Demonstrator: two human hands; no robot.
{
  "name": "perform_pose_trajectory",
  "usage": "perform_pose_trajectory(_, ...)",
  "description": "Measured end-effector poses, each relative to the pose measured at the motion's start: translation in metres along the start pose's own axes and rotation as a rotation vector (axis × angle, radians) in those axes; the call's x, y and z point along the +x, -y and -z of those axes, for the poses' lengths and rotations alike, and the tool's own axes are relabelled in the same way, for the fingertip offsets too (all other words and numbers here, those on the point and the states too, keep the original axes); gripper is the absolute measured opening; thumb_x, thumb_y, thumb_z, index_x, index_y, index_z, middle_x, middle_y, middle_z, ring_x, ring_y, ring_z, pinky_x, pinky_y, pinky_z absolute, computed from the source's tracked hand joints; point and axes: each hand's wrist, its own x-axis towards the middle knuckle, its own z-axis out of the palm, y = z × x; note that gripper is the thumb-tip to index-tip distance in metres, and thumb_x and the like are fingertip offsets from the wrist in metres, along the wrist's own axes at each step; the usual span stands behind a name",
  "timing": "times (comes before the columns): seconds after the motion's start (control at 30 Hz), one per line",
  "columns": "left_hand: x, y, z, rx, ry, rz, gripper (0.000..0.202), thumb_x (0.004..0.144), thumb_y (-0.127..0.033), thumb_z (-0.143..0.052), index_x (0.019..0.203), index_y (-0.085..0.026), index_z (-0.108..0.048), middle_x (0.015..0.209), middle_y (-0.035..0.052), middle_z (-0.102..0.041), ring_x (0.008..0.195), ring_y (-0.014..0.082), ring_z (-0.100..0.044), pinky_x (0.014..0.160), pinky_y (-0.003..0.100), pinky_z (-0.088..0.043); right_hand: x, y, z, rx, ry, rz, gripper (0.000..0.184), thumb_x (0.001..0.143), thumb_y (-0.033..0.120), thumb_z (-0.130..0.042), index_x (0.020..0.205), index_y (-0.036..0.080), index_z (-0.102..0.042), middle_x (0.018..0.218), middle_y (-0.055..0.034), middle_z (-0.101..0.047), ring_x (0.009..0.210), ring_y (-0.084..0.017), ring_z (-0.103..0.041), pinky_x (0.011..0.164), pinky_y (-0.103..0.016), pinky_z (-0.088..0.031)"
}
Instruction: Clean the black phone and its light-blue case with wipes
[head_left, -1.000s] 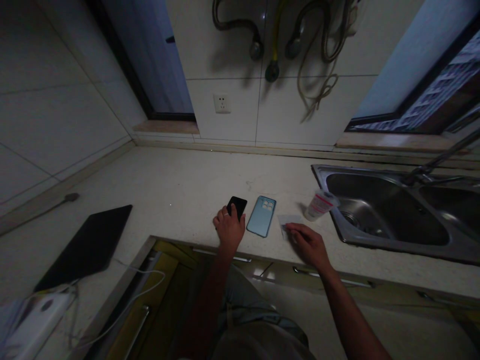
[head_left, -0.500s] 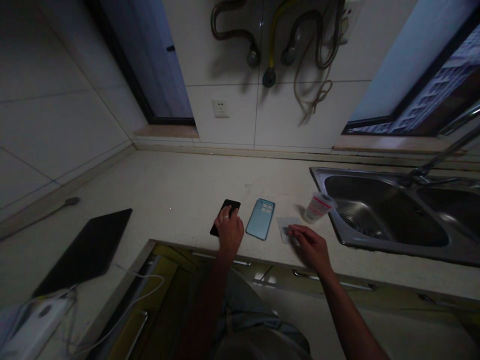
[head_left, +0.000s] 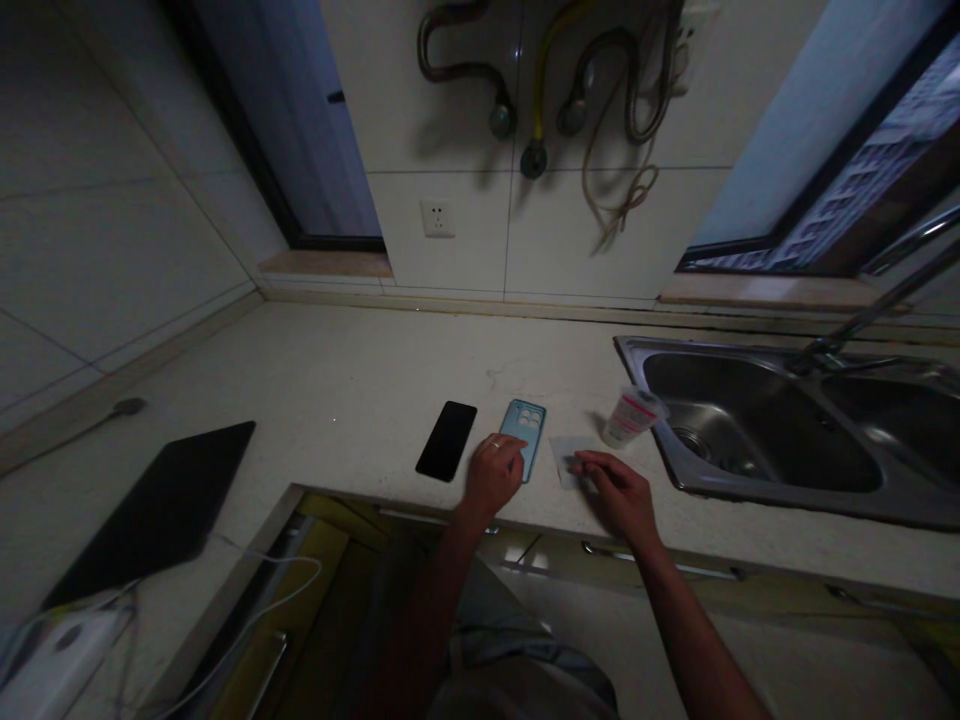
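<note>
Phone case [head_left: 535, 428] lies under left hand [head_left: 495, 476], grip unclear; right hand [head_left: 621, 490] pinched near cup [head_left: 631, 418].

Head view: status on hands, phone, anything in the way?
Left hand partly covers blue case; right hand over pale sheet. Black phone flat, uncovered. Cup by sink, apart from both hands.

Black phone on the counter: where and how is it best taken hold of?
Probably by its long edges at mid-length, from above: the black phone lies flat and is longer than wide, so fingers can span it. The left hand is nearest.
</note>
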Motion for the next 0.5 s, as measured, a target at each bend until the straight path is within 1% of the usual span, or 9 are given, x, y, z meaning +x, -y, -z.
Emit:
perform_pose_trajectory(0.1,0.001,0.003,-0.005,-0.014,0.075,-0.076,0.026,0.088,-0.012,-0.050,0.101,-0.019,-0.071,0.094,0.0070,-0.073,0.092,0.0197,-0.065,0.089,0.035,-0.052,0.000,-0.001,0.000,0.012,0.003,0.013,0.029,0.084,0.044,-0.066,0.098,0.021,-0.076,0.095,-0.0082,-0.078,0.086,-0.024,-0.072,0.088,-0.041,-0.056)
perform_pose_trajectory(0.17,0.003,0.005,-0.005,-0.021,0.112,-0.088,0.023,0.087,-0.015,-0.054,0.102,-0.018,-0.072,0.093,0.0073,-0.073,0.091,0.0207,-0.065,0.089,0.037,-0.051,0.000,-0.001,0.000,0.013,0.002,0.016,0.028,0.084,0.044,-0.066,0.098,0.022,-0.076,0.094,-0.0080,-0.078,0.085,-0.024,-0.073,0.087,-0.041,-0.056)
perform_pose_trajectory(0.23,0.003,0.007,-0.005,-0.052,0.127,-0.067,0.021,0.087,-0.017,-0.056,0.101,-0.018,-0.072,0.093,0.0071,-0.073,0.091,0.0211,-0.065,0.089,0.037,-0.051,0.001,-0.002,-0.001,0.006,0.012,0.015,0.028,0.084,0.044,-0.066,0.098,0.022,-0.076,0.092,-0.0078,-0.078,0.084,-0.024,-0.073,0.086,-0.041,-0.056)
perform_pose_trajectory(0.37,0.001,0.010,-0.003,-0.173,0.101,0.027,0.020,0.089,-0.017,-0.056,0.099,-0.018,-0.073,0.096,0.0069,-0.073,0.094,0.0201,-0.065,0.089,0.035,-0.051,0.002,-0.003,-0.002,-0.001,0.073,0.024,0.029,0.084,0.046,-0.065,0.097,0.022,-0.076,0.093,-0.0084,-0.077,0.083,-0.023,-0.072,0.082,-0.039,-0.058)
perform_pose_trajectory(0.5,-0.001,0.013,-0.002,-0.277,0.078,0.089,0.019,0.089,-0.017,-0.057,0.097,-0.019,-0.073,0.096,0.0062,-0.073,0.095,0.0191,-0.065,0.088,0.033,-0.051,0.002,-0.005,-0.003,-0.071,0.112,0.041,0.028,0.084,0.045,-0.064,0.096,0.022,-0.076,0.097,-0.0085,-0.077,0.087,-0.024,-0.071,0.083,-0.040,-0.057)
